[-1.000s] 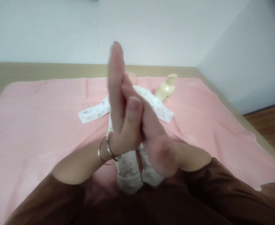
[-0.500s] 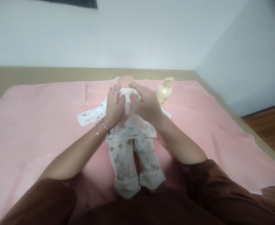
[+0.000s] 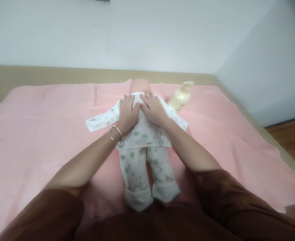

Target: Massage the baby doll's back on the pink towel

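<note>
A baby doll (image 3: pixel 139 85) in a white patterned long-sleeved top (image 3: pixel 143 136) and matching trousers (image 3: pixel 135 167) with turned-up cuffs lies with its head away from me. Its face is out of sight. My left hand (image 3: pixel 127 112) rests open on the left part of the doll's upper body, fingers pointing to the head. Beside it, my right hand (image 3: pixel 154 108) lies open on the right part, and the two thumbs almost meet in the middle. Both palms seem flat on the cloth.
Under the doll spreads a pink blanket (image 3: pixel 49 134) on a tan surface (image 3: pixel 62 74). A pale yellow pump bottle (image 3: pixel 180 97) leans by the doll's right-hand sleeve. White walls (image 3: pixel 162 36) bound the back and right; brown wood flooring (image 3: pixel 290 134) shows at the far right.
My right hand, blurred and raised a little before, now lies flat on the doll's top. The bunched cloth near the neck looks smoother. The view has shifted slightly.
</note>
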Action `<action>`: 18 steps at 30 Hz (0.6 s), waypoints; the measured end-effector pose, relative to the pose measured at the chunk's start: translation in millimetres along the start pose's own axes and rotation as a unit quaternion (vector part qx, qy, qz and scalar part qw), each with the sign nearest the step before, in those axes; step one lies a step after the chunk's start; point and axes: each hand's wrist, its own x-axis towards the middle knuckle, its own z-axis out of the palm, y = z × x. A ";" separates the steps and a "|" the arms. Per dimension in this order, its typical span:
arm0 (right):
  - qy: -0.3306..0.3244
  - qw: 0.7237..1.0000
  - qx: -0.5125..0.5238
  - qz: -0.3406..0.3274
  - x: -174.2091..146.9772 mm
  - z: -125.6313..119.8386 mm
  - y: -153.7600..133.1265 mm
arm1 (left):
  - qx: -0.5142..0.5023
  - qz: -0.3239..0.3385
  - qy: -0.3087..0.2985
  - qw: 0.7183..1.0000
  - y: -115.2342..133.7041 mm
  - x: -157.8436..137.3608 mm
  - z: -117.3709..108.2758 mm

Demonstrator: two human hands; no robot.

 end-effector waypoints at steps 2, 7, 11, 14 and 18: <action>0.017 0.999 0.006 0.034 1.5 1.6 4.3 | 0.013 0.005 -0.005 1.000 -3.1 0.4 1.1; 0.051 0.997 -0.043 0.042 -17.6 6.5 -12.6 | 0.020 0.019 -0.001 1.000 -2.2 -1.0 -1.1; 0.001 0.994 -0.088 -0.064 -38.1 3.6 -36.4 | 0.007 0.020 -0.002 1.000 -0.9 -1.4 -3.4; -0.025 0.994 -0.061 -0.091 -32.5 -0.5 -33.7 | 0.009 0.021 -0.012 1.000 -1.8 -1.3 -4.8; -0.047 0.999 -0.016 -0.016 -8.2 -4.7 -8.4 | 0.005 0.027 -0.031 0.999 -5.0 -3.4 -6.9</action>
